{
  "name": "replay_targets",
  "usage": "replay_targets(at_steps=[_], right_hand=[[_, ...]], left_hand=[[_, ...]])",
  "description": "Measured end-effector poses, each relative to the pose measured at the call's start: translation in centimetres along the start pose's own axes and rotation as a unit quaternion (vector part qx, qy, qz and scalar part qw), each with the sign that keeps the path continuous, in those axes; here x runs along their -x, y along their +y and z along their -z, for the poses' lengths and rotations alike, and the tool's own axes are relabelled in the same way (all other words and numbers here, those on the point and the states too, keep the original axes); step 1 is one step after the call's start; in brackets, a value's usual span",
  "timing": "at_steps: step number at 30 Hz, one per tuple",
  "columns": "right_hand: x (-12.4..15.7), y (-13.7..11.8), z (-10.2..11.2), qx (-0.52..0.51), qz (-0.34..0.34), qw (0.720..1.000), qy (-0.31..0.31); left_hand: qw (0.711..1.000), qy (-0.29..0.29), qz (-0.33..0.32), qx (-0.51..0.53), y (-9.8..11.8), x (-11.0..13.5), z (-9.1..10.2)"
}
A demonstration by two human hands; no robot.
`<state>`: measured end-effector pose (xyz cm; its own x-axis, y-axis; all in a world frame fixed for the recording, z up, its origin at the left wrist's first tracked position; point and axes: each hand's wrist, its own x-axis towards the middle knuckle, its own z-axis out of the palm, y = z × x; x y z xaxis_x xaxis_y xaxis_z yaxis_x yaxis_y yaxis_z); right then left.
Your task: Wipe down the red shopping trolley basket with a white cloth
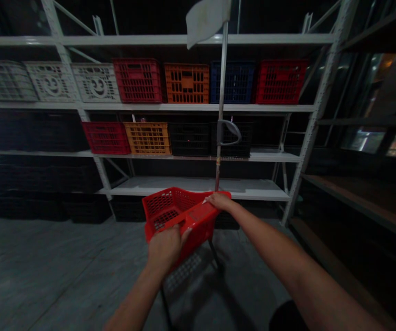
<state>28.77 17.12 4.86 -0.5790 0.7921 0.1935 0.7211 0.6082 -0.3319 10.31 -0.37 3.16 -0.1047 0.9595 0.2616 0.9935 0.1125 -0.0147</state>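
Note:
I carry a red plastic crate (173,209) in front of me, tilted with its open side up and to the left. My left hand (166,246) is closed on the crate's near edge. My right hand (218,201) grips its far right rim. The crate hangs above the floor, just short of the lowest shelf board (198,186) of a white metal rack.
Rack shelves hold white (96,82), red (138,80), orange (186,83), blue (234,82) and black (189,139) crates. A thin metal pole (221,101) with a hook stands upright behind the crate. Another rack (363,193) runs along the right. Grey concrete floor (46,276) lies below.

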Motion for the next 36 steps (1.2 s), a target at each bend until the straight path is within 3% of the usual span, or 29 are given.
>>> replay_targets(at_steps=[5,8,10,12,16,22,24,27,32,36], right_hand=[[2.7,0.4,0.5,0.020,0.024,0.999,0.022],[3.6,1.7,2.9,0.057,0.078,0.994,-0.055],[3.5,2.6,5.0,0.164,0.107,0.972,-0.132],[3.1,3.2,6.7,0.276,0.114,0.940,-0.167],[2.7,3.0,7.9,0.348,0.135,0.920,-0.117],[3.0,2.3,5.9,0.336,0.271,0.900,-0.059],[2.2,2.5,5.0,0.288,0.237,0.926,-0.066],[0.0,2.7,3.8,0.232,0.118,0.961,-0.091],[-2.5,2.7,2.9,0.177,0.024,0.979,-0.101],[-1.5,3.3,4.1,0.101,-0.006,0.990,-0.097]], left_hand=[[1.000,0.003,-0.027,0.005,-1.8,-0.1,0.1],[0.999,0.002,-0.033,0.002,-2.6,-0.2,0.0],[0.999,-0.001,-0.038,0.003,-3.0,-0.2,0.0],[0.999,-0.009,-0.045,0.006,-3.2,-0.2,0.1],[0.998,-0.026,-0.047,0.018,-3.3,-0.2,0.4],[0.999,-0.034,-0.031,0.016,-2.9,-0.1,0.7],[0.999,-0.026,-0.029,0.011,-2.8,-0.1,0.6],[0.999,-0.010,-0.032,0.005,-2.7,0.0,0.4],[1.000,-0.019,-0.011,0.012,-2.8,0.0,0.7],[0.999,-0.022,-0.001,0.024,-3.1,0.0,0.7]])
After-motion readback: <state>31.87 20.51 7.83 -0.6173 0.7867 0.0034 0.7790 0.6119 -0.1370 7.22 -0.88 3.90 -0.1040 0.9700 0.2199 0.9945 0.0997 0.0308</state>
